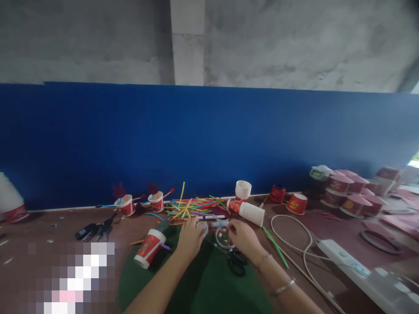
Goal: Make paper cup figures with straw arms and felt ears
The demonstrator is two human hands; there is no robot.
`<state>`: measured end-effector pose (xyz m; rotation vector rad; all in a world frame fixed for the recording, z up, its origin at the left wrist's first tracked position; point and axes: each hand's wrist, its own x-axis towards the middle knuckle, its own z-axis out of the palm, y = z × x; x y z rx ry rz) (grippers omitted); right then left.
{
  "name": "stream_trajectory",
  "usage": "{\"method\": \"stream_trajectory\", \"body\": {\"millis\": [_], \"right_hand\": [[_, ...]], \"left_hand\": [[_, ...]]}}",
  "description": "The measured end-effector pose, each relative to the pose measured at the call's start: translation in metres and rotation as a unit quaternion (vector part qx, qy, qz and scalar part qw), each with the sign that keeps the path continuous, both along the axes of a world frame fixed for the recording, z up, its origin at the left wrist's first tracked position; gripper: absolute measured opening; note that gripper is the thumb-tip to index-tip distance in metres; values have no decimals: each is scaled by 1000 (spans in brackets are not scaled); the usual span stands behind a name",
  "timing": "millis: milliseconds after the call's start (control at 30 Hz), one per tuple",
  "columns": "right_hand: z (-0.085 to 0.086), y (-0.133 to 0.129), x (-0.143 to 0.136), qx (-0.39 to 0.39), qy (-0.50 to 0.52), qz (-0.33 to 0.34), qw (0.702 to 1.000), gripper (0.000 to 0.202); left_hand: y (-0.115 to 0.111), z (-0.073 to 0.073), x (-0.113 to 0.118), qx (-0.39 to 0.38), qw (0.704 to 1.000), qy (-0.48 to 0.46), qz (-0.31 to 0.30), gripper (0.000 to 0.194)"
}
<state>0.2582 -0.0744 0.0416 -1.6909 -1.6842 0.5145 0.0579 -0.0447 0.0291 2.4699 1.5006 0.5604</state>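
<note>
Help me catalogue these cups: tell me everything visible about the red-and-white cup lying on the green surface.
The red-and-white tapered paper-looking cup lies tipped over on the dark green rounded surface, left of the left hand and clear of it. Its wider end points away and rightward. The printed wall is red with white markings; both ends show white. A purple strip sticks out by its right side; whether it is attached is unclear. No dents are discernible.

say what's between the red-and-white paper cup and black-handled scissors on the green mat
A purple strip, left forearm and green mat, in head view.
</note>
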Motion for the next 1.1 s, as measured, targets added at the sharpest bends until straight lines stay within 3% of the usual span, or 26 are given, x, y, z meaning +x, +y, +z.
{"method": "stream_trajectory", "body": {"millis": [133,233,267,333,433,600,767,933,1033,1100], "right_hand": [[-4,-39,-5,-66,-106,63,990,22],[-5,-50,-13,-103,-249,71,960,54],[-5,-50,-16,-114,-277,67,952,58],[-5,-48,-18,-127,-294,63,945,58],[-7,-43,-19,-128,-290,70,946,53],[-9,-44,-13,-123,-284,65,949,48],[-13,-49,-8,-110,-264,44,957,50],[-20,-49,-6,-66,-172,0,983,47],[-26,-50,-4,-48,-140,2,989,48],[-30,-52,-1,-39,-127,8,991,47]], "left_hand": [[6,4,2,-18,999,-15,30,32],[-16,2,-8,-64,997,-4,33,14],[-26,1,-12,-84,996,5,30,8],[-45,-2,-17,-117,993,23,21,15],[-63,-5,-13,-160,986,37,25,34],[-68,-2,6,-190,980,37,43,30],[-68,4,20,-200,974,41,102,68],[-72,7,36,-229,967,30,106,51],[-74,9,35,-250,960,-57,112,47],[-72,10,28,-295,932,-176,116,53]]}}
